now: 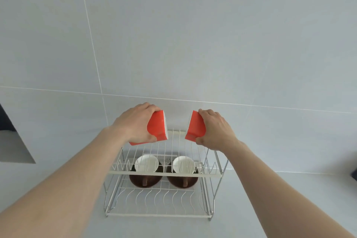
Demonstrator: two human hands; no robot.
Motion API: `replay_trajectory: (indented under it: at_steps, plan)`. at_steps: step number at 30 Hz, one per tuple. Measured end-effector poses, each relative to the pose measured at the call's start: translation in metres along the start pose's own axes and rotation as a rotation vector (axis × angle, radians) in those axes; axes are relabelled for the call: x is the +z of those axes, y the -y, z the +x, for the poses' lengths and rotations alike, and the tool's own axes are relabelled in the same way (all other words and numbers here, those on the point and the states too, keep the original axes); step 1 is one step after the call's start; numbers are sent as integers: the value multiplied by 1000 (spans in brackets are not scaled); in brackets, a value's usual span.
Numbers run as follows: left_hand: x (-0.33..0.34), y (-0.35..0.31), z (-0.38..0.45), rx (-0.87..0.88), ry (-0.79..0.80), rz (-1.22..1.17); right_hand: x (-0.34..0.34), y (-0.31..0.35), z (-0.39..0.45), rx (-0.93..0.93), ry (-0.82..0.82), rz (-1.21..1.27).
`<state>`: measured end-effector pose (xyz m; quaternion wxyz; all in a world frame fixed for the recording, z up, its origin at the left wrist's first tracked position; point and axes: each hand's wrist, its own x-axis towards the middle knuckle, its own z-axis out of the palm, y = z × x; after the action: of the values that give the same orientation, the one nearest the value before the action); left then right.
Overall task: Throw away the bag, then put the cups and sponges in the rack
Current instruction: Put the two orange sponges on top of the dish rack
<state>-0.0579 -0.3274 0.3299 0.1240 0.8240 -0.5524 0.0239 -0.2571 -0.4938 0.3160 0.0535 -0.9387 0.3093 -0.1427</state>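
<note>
A white two-tier wire rack (164,175) stands on the counter against the tiled wall. Two brown cups with white insides sit on its lower tier: one on the left (145,170), one on the right (182,171). My left hand (135,123) grips an orange sponge with a white face (157,127) above the left of the upper tier. My right hand (216,129) grips a second orange sponge (194,127) above the right of the upper tier. Both sponges are held on edge, at or just above the back wires. No bag is in view.
A pale counter (270,199) runs under the rack. A grey tiled wall (193,44) rises right behind it. A dark opening with a grey ledge (11,141) is at the left edge. Something dark (354,170) pokes in at the right edge.
</note>
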Motion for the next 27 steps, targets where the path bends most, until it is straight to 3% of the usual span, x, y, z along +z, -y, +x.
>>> replay_trajectory:
  at_steps: [14,27]
  plan:
    - [108,61,43,51,222,-27,104,7,41,-11,251,-54]
    - [123,68,36,105,171,-51,122,3,37,-43,226,-54]
